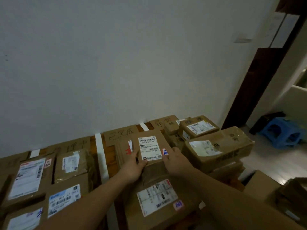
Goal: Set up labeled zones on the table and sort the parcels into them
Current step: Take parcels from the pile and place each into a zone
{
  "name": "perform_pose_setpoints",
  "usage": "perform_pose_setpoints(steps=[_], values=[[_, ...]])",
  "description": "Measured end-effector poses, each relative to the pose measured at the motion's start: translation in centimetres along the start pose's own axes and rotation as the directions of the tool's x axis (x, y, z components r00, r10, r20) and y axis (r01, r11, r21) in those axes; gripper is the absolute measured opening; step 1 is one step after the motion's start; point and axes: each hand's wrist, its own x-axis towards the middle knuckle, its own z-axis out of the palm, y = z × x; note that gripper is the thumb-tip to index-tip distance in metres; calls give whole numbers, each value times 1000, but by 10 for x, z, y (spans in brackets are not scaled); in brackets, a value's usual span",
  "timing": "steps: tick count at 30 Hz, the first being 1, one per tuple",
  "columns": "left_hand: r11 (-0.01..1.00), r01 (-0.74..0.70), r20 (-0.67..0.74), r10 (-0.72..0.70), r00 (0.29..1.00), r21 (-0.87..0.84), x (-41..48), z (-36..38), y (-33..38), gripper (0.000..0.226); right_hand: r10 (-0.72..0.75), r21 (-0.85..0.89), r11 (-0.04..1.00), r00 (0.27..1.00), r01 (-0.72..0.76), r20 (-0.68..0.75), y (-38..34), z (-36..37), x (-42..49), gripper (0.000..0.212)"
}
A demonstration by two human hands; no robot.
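Observation:
My left hand [134,165] and my right hand [174,161] hold a flat brown parcel [155,135] with a white shipping label by its near corners, over the middle zone. A dark pen lies along my left fingers. Behind the parcel stands a cardboard zone label [120,134] with handwritten characters. Another labelled parcel [159,196] lies under my forearms. White tape strips [101,156] divide the table into zones.
Several labelled parcels [26,178] fill the left zone below a second cardboard sign [74,145]. A pile of boxes [219,150] sits in the right zone. A blue stool [282,133] stands on the floor at right. Open cartons [265,188] sit at lower right.

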Motion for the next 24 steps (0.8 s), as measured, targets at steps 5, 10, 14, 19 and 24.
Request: perform_pose_setpoints(steps=[5, 10, 14, 19, 24], values=[[992, 20, -76, -11, 997, 123, 28, 5, 10, 57, -153, -50, 987, 988, 153, 8, 4, -14, 42, 47], [967, 83, -147, -48, 988, 241, 41, 5, 8, 59, -265, -164, 948, 962, 273, 70, 4, -22, 74, 54], [892, 119, -144, -61, 988, 436, 36, -18, 19, 72, -315, -317, 890, 944, 328, 94, -19, -36, 87, 62], [890, 206, -348, -57, 936, 407, -5, -95, -2, 73, -458, -272, 827, 870, 492, 182, -92, -32, 65, 66], [862, 309, -511, -70, 857, 401, -111, -190, -63, 80, -592, -236, 719, 754, 654, 283, -203, 15, -3, 68]])
